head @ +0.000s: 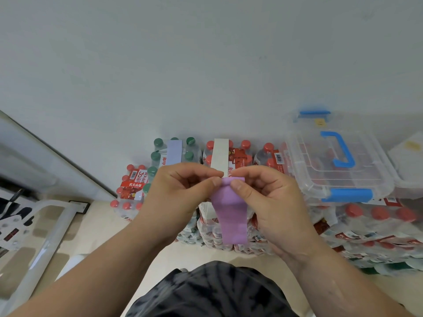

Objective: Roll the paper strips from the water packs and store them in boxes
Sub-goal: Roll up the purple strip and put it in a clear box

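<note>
Head view looks down on two bare hands held close together above stacked shrink-wrapped packs of bottled water (229, 227). The left hand (180, 193) and the right hand (267, 197) each pinch the top edge of a soft lilac paper strip (230, 216) between thumb and fingers, thumbs nearly touching at the middle. The top edge looks curled over into a first small turn, while the rest of the strip hangs straight down between the wrists, unrolled.

The step in hand seems to be the start of the roll: only the first turn is formed, so most of the strip is left to wind. The next move likely calls for both thumbs to keep the curl tight and even while the fingers feed the hanging length upward, or the roll may go crooked.

A clear plastic storage box with blue handle and clasps (336, 161) rests shut on the packs to the right, well apart from the hands. A pale blue paper strip (174, 152) and a white paper strip (220, 154) lie on the farther packs, not yet taken.
</note>
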{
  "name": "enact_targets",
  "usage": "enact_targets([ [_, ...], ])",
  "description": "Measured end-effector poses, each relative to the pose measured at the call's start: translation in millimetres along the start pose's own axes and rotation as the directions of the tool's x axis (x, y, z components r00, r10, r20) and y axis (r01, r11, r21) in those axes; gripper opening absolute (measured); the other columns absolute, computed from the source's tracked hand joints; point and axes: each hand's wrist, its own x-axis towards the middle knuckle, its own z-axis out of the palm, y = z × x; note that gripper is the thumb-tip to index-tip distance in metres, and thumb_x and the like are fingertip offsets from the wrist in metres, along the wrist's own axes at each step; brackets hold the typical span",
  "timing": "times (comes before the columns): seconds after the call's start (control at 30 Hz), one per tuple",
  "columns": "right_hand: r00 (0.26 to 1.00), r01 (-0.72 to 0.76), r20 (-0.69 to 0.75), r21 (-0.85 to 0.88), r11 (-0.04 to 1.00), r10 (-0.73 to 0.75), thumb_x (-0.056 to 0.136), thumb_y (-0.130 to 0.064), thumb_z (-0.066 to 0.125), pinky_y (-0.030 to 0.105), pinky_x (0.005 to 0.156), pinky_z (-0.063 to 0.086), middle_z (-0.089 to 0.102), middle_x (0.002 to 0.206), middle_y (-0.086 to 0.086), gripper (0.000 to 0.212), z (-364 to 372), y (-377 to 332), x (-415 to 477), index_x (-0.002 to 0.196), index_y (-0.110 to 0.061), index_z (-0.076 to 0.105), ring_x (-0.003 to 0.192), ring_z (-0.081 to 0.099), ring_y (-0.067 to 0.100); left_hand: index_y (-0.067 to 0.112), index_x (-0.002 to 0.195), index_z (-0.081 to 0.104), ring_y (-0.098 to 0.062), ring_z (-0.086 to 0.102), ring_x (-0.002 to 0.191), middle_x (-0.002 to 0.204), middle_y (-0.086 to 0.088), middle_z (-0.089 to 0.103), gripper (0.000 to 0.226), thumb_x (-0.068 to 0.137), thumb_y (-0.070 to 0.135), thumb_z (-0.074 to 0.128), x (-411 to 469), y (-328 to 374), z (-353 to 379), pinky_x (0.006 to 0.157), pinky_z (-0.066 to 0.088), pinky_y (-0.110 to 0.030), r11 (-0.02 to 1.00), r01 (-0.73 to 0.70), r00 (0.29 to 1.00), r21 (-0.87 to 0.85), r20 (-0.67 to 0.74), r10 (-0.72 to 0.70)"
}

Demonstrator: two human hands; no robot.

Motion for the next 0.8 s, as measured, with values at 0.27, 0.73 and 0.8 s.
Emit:
enact_targets([
  [0.27, 0.995, 0.015, -0.1, 0.0, 1.0, -0.015, 0.083, -0.032, 0.069, 0.021, 0.086, 0.056, 0.079, 0.103, -0.012, 0.032, 5, 4, 0, 0.109, -0.016, 0.079, 0.102, 0.072, 0.006, 0.013, 0.085, 0.081, -0.021, 0.076, 0.079, 0.08, -0.004, 0.079, 0.012, 0.073, 0.011, 0.08, -2, 3, 7, 0.073, 0.058, -0.023, 0.997, -0.067, 0.997, 0.045, -0.025, 0.068],
  [0.73, 0.993, -0.011, -0.117, 0.082, 0.997, 0.02, 0.079, -0.02, 0.076, 0.026, 0.077, 0.061, 0.079, 0.084, 0.003, 0.016, 3, -2, 5, 0.093, -0.012, 0.076, 0.079, 0.073, 0.014, 0.017, 0.083, 0.081, -0.03, 0.07, 0.073, 0.078, -0.011, 0.076, 0.02, 0.063, 0.02, 0.082, -3, 2, 3, 0.071, 0.059, -0.03, 0.994, -0.104, 0.994, 0.01, -0.042, 0.105],
  [0.8, 0.992, -0.004, -0.121, 0.092, 0.996, 0.016, 0.074, -0.026, 0.075, 0.025, 0.077, 0.059, 0.079, 0.084, 0.002, 0.021, 4, -2, 4, 0.092, -0.015, 0.077, 0.081, 0.073, 0.013, 0.017, 0.087, 0.08, -0.022, 0.069, 0.069, 0.075, -0.01, 0.075, 0.024, 0.064, 0.023, 0.08, -4, 3, 4, 0.068, 0.057, -0.026, 0.996, -0.076, 0.996, -0.036, -0.041, 0.075],
])
